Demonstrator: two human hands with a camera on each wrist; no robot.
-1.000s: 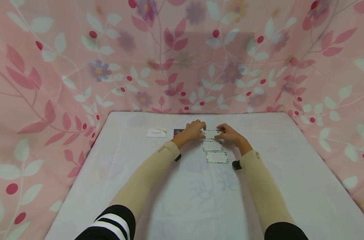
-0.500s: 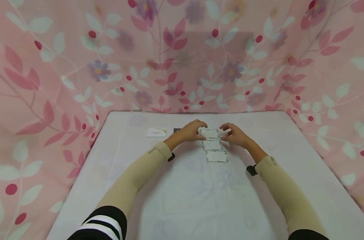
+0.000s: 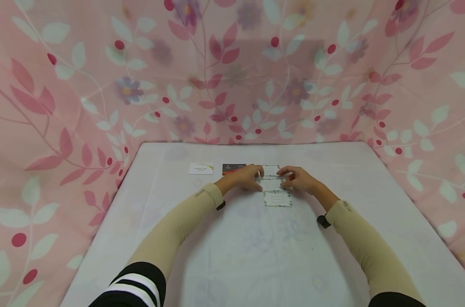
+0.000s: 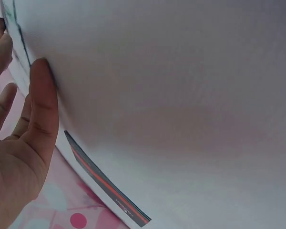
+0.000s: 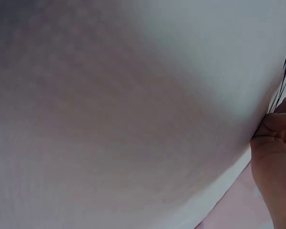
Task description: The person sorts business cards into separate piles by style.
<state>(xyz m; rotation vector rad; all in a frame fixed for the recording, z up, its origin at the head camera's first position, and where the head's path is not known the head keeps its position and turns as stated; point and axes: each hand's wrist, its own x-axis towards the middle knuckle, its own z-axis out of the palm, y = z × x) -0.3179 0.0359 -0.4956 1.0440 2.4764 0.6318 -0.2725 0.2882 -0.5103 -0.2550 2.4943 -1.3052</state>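
Three white cards with leafy borders lie in a column on the white table (image 3: 224, 256): a top card (image 3: 271, 169), a middle card (image 3: 271, 184) and a bottom card (image 3: 278, 199). My left hand (image 3: 251, 178) sits at the middle card's left side and my right hand (image 3: 293, 179) at its right side, fingertips touching its edges. The card lies flat. In the left wrist view my left hand's thumb (image 4: 43, 100) presses straight on the table beside a card edge (image 4: 13, 28). The right wrist view catches only part of my right hand (image 5: 276, 152).
A dark card with a red stripe (image 3: 233, 169), also in the left wrist view as the dark card (image 4: 105, 187), lies left of the column, and a white card (image 3: 201, 169) lies further left. Pink floral fabric (image 3: 232, 76) walls the table on three sides.
My hands let go of the top card, lifted briefly, then moved nearer to me and came down on the sides of the middle card.
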